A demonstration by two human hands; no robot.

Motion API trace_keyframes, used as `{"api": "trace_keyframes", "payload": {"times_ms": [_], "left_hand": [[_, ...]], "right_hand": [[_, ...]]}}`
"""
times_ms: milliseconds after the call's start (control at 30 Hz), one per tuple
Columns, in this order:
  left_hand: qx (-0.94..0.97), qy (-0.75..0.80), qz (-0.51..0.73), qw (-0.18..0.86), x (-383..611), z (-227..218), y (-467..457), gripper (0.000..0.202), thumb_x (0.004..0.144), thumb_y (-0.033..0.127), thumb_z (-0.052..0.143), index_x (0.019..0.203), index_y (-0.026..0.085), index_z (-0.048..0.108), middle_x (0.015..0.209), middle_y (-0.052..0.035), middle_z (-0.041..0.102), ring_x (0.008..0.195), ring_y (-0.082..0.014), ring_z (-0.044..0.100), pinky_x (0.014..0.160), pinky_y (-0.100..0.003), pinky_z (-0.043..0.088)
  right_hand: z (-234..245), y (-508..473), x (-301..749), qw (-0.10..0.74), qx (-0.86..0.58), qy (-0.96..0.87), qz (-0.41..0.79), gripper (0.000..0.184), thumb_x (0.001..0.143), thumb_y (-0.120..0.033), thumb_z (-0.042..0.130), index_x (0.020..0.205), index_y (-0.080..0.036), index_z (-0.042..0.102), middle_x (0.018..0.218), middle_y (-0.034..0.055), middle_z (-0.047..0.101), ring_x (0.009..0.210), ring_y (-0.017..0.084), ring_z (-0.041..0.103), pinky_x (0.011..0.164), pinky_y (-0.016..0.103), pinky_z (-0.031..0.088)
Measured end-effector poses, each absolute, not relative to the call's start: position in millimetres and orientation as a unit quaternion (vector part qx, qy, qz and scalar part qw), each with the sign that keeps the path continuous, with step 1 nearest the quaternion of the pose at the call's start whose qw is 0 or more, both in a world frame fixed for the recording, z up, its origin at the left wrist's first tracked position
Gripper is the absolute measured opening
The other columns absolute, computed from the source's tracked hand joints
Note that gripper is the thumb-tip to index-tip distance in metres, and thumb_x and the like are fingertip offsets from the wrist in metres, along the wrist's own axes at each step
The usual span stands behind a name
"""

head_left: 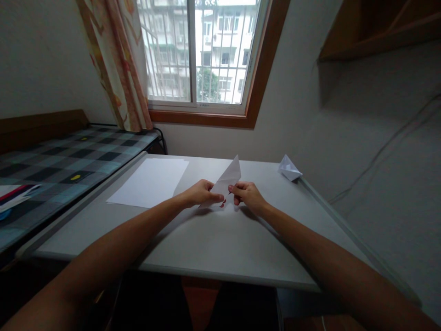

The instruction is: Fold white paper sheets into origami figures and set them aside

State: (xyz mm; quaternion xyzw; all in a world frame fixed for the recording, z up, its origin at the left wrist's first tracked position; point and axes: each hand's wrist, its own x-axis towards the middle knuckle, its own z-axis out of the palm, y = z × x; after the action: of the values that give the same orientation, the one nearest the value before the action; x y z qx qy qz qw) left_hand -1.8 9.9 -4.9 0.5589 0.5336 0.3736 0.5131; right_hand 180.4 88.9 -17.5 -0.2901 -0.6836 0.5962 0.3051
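Observation:
A folded sheet of white paper is held up over the middle of the table, with one pointed corner upward. My left hand grips its left side, thumb laid across the front. On the right, my right hand pinches the paper's edge between thumb and fingers. Some fingertips show below the paper's lower edge; the rest are hidden behind it. A finished-looking folded paper boat sits at the table's far right corner.
A stack of white paper sheets lies on the white table at the left. Beside the table is a bed with a checked cover. A wall and a window stand behind, and a wooden shelf hangs upper right.

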Motion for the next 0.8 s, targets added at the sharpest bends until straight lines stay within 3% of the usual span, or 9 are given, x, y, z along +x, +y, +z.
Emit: {"api": "trace_keyframes", "payload": {"times_ms": [200, 467, 600, 700, 800], "left_hand": [[0.573, 0.564, 0.334, 0.492, -5, -5, 10, 0.027, 0.066, 0.032, 0.069, 0.08, 0.009, 0.071, 0.078, -0.0101, 0.071, 0.064, -0.0163, 0.064, 0.056, -0.023, 0.045], [0.628, 0.56, 0.278, 0.464, -9, -2, 4, 0.023, 0.069, 0.029, 0.064, 0.08, 0.011, 0.072, 0.077, -0.008, 0.071, 0.065, -0.0148, 0.064, 0.058, -0.021, 0.045], [0.642, 0.575, 0.262, 0.434, -9, -2, 5, 0.023, 0.068, 0.028, 0.063, 0.08, 0.011, 0.072, 0.076, -0.0084, 0.071, 0.066, -0.0165, 0.065, 0.059, -0.022, 0.046], [0.665, 0.581, 0.244, 0.4, -11, -2, 7, 0.025, 0.07, 0.032, 0.063, 0.082, 0.012, 0.071, 0.075, -0.0069, 0.071, 0.065, -0.0167, 0.064, 0.058, -0.022, 0.045], [0.694, 0.593, 0.259, 0.317, -15, -1, 8, 0.03, 0.073, 0.037, 0.062, 0.089, 0.013, 0.069, 0.075, -0.006, 0.07, 0.065, -0.0174, 0.063, 0.059, -0.024, 0.044]], "right_hand": [[-11, 99, 187, 0.351, -0.307, -0.643, 0.608, 0.035, 0.066, -0.047, 0.071, 0.065, -0.014, 0.06, 0.045, -0.0029, 0.052, 0.038, 0.007, 0.045, 0.039, 0.02, 0.032], [1, 113, 204, 0.392, -0.317, -0.627, 0.594, 0.041, 0.061, -0.051, 0.074, 0.071, -0.014, 0.06, 0.069, 0.0027, 0.064, 0.042, 0.006, 0.05, 0.041, 0.021, 0.039], [2, 110, 205, 0.339, -0.287, -0.664, 0.602, 0.044, 0.065, -0.057, 0.07, 0.072, -0.015, 0.059, 0.056, 0.0007, 0.06, 0.044, 0.01, 0.053, 0.044, 0.022, 0.042], [0, 110, 204, 0.365, -0.291, -0.687, 0.556, 0.044, 0.063, -0.056, 0.073, 0.067, -0.015, 0.058, 0.045, -0.0018, 0.055, 0.04, 0.008, 0.049, 0.044, 0.021, 0.041], [-2, 112, 205, 0.371, -0.298, -0.689, 0.546, 0.045, 0.066, -0.057, 0.07, 0.073, -0.014, 0.06, 0.049, -0.0006, 0.057, 0.043, 0.009, 0.052, 0.046, 0.022, 0.044]]}}
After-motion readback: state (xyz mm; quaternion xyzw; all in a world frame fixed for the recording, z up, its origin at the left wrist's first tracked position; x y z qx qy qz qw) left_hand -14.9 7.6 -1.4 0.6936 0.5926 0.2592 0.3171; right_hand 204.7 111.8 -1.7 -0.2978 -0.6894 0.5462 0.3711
